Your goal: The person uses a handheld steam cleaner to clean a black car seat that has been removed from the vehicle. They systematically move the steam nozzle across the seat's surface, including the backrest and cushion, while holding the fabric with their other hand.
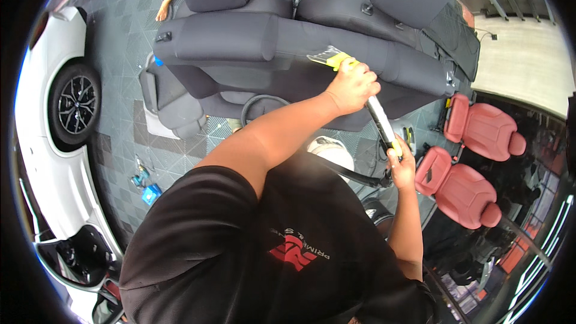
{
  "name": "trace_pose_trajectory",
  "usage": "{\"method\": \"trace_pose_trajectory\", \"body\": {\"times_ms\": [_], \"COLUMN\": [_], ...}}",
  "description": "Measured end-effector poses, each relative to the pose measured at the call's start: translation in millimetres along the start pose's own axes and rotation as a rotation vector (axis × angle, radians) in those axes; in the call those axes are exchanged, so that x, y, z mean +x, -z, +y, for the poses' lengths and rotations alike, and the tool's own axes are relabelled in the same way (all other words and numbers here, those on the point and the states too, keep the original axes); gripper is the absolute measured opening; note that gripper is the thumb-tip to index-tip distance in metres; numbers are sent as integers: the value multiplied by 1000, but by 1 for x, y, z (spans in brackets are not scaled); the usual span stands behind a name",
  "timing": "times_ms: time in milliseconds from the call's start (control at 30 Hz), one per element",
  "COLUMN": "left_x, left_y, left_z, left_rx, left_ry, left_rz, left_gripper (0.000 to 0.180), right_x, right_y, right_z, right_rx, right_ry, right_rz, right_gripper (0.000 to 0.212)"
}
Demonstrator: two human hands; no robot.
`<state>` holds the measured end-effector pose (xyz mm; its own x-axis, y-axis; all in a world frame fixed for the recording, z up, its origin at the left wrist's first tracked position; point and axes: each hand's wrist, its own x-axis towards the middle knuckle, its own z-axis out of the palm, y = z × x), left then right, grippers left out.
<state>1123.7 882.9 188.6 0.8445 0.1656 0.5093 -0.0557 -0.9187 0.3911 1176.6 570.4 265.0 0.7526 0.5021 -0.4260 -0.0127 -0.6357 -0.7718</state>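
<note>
My left hand (351,87) is closed round the upper part of an upholstery extractor wand, just behind its yellow head with the clear nozzle (327,56). The nozzle lies against the dark grey car bench seat (222,39), at the padded edge facing me. Lower on the wand's grey tube (379,117), my right hand (403,165) grips the handle end. A black hose (360,177) runs from there toward my body. My left forearm crosses in front of part of the seat.
Headrested grey seats (336,0) stand beyond the bench. Another person's hand (163,11) shows at the far left. A white car (57,102) stands left, with a blue box (151,194) on the tiled floor nearby. Two red seats (480,129) are at the right.
</note>
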Motion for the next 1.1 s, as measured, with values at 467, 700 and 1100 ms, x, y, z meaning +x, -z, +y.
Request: {"method": "trace_pose_trajectory", "body": {"times_ms": [467, 700, 1100], "left_x": [-105, -169, -165], "left_y": [162, 240, 471], "left_z": [-28, -80, -175], "left_rx": [-923, -794, -704], "left_ry": [408, 533, 865], "left_rz": [-575, -150, -555], "left_gripper": [117, 86, 68], "right_x": [10, 0, 69], "right_y": [-216, -358, -353], "right_z": [-179, -263, -288], "right_rx": [966, 1104, -281], "right_ry": [-12, -4, 847], "right_rz": [256, 150, 403], "right_gripper": [63, 72, 102]}}
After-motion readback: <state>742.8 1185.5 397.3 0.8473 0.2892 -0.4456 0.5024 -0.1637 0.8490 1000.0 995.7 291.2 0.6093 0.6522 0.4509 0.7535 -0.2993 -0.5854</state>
